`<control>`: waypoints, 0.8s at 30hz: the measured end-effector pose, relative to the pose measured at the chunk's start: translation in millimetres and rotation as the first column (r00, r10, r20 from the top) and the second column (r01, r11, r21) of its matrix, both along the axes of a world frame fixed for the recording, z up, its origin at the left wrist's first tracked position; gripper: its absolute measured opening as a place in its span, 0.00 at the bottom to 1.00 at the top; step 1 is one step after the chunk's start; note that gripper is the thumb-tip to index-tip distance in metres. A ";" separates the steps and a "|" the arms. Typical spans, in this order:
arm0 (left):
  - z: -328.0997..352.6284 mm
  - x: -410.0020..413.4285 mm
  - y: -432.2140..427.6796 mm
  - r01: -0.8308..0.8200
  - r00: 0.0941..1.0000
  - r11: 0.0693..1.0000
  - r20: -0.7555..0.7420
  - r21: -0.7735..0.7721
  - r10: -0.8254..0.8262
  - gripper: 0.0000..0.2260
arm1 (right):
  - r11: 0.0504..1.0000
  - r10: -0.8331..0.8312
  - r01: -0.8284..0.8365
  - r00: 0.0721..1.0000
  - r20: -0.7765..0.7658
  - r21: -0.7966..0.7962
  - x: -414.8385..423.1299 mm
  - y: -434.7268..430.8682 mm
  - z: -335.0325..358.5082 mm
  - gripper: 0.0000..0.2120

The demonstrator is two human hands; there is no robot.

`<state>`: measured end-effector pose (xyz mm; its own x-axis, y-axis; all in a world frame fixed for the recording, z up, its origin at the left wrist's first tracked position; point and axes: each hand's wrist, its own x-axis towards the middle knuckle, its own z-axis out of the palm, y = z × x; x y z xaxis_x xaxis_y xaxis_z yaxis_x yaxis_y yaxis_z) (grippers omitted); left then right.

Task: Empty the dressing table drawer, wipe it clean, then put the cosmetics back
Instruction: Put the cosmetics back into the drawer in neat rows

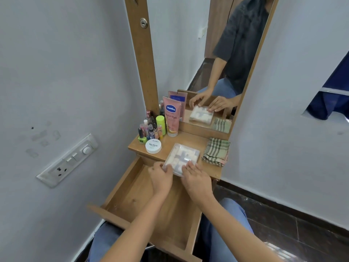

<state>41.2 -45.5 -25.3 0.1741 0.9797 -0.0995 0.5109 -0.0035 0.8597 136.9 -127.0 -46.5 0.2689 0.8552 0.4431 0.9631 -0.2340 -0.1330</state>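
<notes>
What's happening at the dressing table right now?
A person's left grip and right grip hold a clear plastic box at the front edge of the tabletop, above the open drawer. The drawer shows only bare wood where visible. The cosmetics stand at the back left, and a folded checked cloth lies at the right.

A pink tube reads "Vaseline" on a blue badge, with "Gluta-Hya" beneath. A white round tub has "NAIL POLISH" printed on its lid; the smaller print is unreadable.
</notes>
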 end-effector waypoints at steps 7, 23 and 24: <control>-1.0 -62.4 -18.8 0.020 0.862 0.854 0.441 -0.520 0.249 0.07 | 0.987 0.128 -0.123 0.991 -0.040 0.104 -50.2 -37.3 -11.1 0.13; -56.0 -44.4 -21.3 -0.022 0.995 0.918 -0.101 -0.397 -0.020 0.09 | 0.850 0.058 -0.152 0.979 -0.197 -0.505 -48.5 -56.4 -42.0 0.19; -53.5 -42.3 -24.0 0.015 0.982 0.939 -0.171 -0.342 -0.078 0.10 | 0.842 0.057 -0.144 0.982 -0.179 -0.519 -46.8 -57.0 -43.1 0.19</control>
